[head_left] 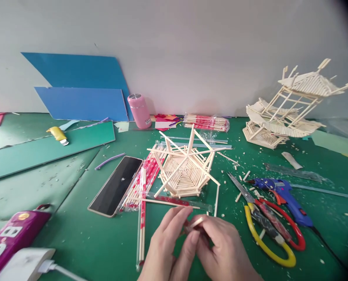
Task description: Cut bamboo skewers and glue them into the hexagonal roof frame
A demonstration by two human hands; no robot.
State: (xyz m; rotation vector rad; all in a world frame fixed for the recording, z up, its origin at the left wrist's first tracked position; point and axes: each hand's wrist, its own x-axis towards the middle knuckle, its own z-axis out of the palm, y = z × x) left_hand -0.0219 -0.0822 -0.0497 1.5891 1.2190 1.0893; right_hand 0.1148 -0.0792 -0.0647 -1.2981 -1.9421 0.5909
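Note:
My left hand [171, 242] and my right hand [223, 246] meet at the front centre, fingertips pinched together. Between them shows a short piece of wooden stick [197, 222]; its lower part is hidden by my fingers. Just beyond stands an eight-sided stick frame [183, 171] with a woven-looking base and raised struts crossing over it. One stick [216, 200] reaches from its right side toward my right hand. To the left of my hands lies a narrow wrapper with red-banded sticks [142, 218].
At right lie scissors [275, 234], a blue glue gun [291, 199] and scattered stick scraps. A tilted stick pagoda [288, 113] stands behind them. At left are a phone [116, 185], a purple power strip [17, 238] and a yellow cutter [57, 134]. A pink bottle [140, 112] stands by the wall.

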